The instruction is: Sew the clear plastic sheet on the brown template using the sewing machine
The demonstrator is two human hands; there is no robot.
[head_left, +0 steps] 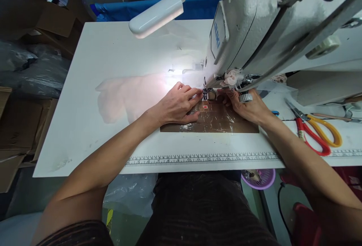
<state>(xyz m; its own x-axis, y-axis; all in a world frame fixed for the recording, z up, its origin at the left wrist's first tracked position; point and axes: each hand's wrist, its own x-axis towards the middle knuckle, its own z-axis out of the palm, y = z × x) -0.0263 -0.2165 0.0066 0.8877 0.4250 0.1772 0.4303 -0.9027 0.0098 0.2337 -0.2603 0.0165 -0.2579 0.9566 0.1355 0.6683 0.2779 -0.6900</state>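
A white sewing machine stands over the table, its presser foot lowered near a brown, shiny plate with a small red-and-white mark. My left hand lies left of the foot, fingers stretched toward it and thumb apart on the plate. Its fingertips are right beside the foot. On the other side, my right hand has curled fingers close to the foot, partly hidden by the machine's knob. Whatever is between those fingers cannot be made out.
Scissors with red and yellow handles lie to the right. A printed ruler runs along the white table's front edge. A white lamp hangs above. Cardboard boxes stand left; a purple basket is below the edge.
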